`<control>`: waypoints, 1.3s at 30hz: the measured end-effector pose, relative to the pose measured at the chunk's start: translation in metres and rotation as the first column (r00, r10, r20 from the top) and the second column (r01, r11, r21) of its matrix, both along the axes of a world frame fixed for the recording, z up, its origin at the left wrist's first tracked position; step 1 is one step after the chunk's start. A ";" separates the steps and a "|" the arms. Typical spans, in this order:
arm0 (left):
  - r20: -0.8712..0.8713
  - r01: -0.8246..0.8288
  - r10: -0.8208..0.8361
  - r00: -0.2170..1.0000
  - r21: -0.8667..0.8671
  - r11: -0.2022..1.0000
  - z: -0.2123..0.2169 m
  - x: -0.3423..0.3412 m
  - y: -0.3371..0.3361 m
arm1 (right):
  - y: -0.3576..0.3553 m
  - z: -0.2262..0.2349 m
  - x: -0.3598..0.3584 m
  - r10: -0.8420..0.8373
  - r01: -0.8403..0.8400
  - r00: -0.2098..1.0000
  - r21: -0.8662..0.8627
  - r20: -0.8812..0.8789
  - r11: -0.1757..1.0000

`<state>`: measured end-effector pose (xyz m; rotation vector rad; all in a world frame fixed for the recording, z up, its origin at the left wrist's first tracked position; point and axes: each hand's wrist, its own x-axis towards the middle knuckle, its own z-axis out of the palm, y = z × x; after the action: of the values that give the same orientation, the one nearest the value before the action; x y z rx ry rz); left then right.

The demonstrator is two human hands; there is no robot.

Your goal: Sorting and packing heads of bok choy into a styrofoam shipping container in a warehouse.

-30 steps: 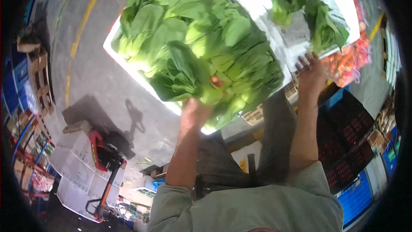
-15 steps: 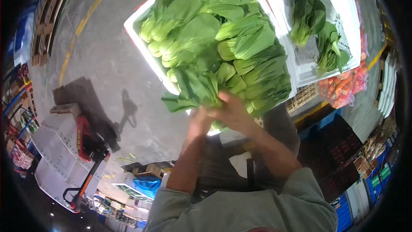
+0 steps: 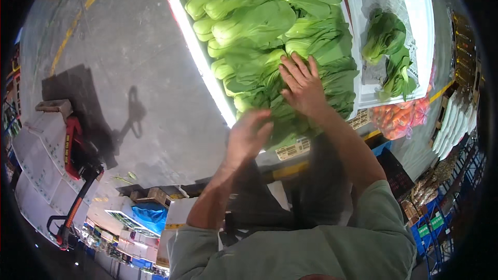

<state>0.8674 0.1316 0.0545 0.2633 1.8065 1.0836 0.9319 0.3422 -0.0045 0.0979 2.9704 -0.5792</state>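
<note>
Bok choy (image 3: 270, 31) fills a white foam box (image 3: 193, 46) in the far middle of the scene, the green heads packed close in rows with pale stems toward the left wall of the box. The right hand (image 3: 303, 85) lies flat on the near right part of the pile, fingers spread and its grip released, palm pressing the leaves. The left hand (image 3: 248, 136) hovers at the near edge of the pile, fingers loosely curled and not closed on anything, its fingertips just touching the nearest leaves. To the right stands a second white foam box (image 3: 420, 26), with only a few loose bok choy heads (image 3: 389, 52) in it. Near that box, lower right, lies a bag of orange carrots (image 3: 399, 116). On the left, well apart on the grey concrete floor (image 3: 129, 46), stands a red pallet jack (image 3: 72, 150) beside stacked white boxes (image 3: 36, 171).
</note>
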 end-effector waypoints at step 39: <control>-0.782 0.257 -0.231 0.579 -0.094 0.962 -0.091 -0.017 0.065 | 0.040 0.047 -0.118 -0.294 0.296 0.930 -0.921 0.219 0.252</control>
<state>0.8503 0.1961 -0.0370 1.1395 2.4242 0.8319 0.8139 0.3817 0.0429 0.5405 2.0282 -2.2586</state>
